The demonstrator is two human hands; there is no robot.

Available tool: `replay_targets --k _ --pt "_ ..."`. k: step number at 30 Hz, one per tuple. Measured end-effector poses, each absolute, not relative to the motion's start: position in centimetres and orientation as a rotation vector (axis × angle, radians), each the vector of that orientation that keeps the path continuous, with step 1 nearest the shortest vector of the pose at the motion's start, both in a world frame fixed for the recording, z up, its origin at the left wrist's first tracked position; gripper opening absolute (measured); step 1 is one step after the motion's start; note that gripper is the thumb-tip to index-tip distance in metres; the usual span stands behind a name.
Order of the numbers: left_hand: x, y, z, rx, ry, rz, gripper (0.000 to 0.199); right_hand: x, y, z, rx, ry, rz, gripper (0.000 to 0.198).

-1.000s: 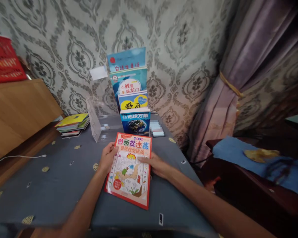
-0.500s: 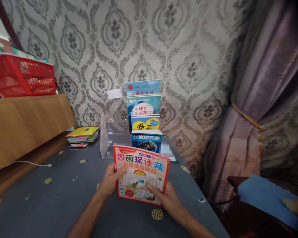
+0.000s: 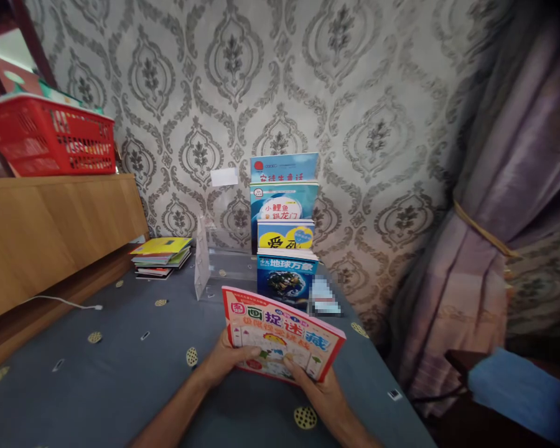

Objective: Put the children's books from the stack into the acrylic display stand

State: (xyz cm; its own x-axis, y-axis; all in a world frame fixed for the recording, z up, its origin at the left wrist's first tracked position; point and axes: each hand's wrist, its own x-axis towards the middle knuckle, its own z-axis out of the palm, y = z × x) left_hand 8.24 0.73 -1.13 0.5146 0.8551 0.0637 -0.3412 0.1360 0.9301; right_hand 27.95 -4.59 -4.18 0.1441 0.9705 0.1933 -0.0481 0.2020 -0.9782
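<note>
The book (image 3: 282, 339) was tilted over the worktop (image 3: 121, 386), left hand (image 3: 221, 362) and right hand (image 3: 318, 387) pinching its sides — thumbs in front, fingers mostly hidden. It seemed light, bendy, slick — best held by both edges.

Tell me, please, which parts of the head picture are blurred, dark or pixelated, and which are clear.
In the head view, the held book shows a readable large title; the blue cloth at lower right is blurred, with darkness around it; a pixelated patch covers something beside the standing books.
</note>
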Motion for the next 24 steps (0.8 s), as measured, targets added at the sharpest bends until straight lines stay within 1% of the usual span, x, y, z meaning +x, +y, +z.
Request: replay_targets --k 5,13,24 --pt "8.2 1.0 -1.2 1.131 0.556 0.94 0.054 27.8 -4.8 -3.8 -1.131 -1.127 0.948 0.061" --pt "8.1 1.1 -1.4 1.14 0.607 0.944 0.058 27.6 -5.1 -2.9 -1.088 -1.127 0.957 0.057" --pt "8.1 1.1 -1.1 1.132 0.583 0.936 0.056 27.4 -5.0 -2.3 -1.112 -1.103 0.966 0.055"
